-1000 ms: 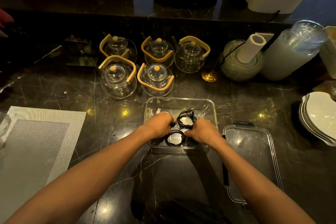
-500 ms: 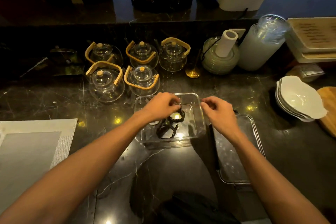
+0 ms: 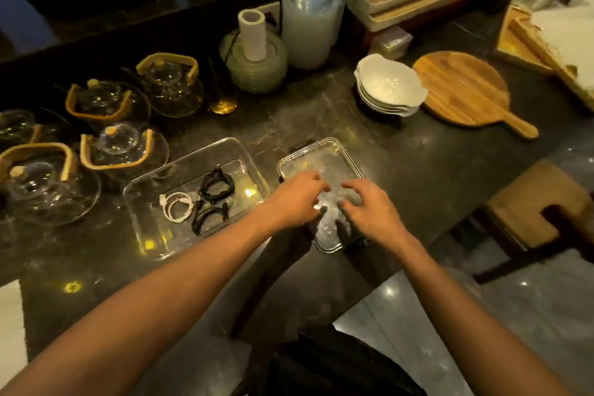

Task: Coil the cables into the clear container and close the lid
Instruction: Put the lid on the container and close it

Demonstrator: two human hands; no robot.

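Both hands over the lid, cables coiled in the open container.

The left hand [image 3: 297, 199] and right hand [image 3: 369, 209] hover side by side above the clear lid [image 3: 324, 157], fingers spread and curled, gripping nothing; whether the fingertips touch the lid cannot be told. The lid lies flat on the dark counter [image 3: 401, 164]. Just left of the left hand sits the clear container [image 3: 151, 219], uncovered, holding a white coiled cable [image 3: 177, 206] and two black coiled cables [image 3: 216, 185]. Glass teapots [image 3: 115, 148] stand further left beyond the container.
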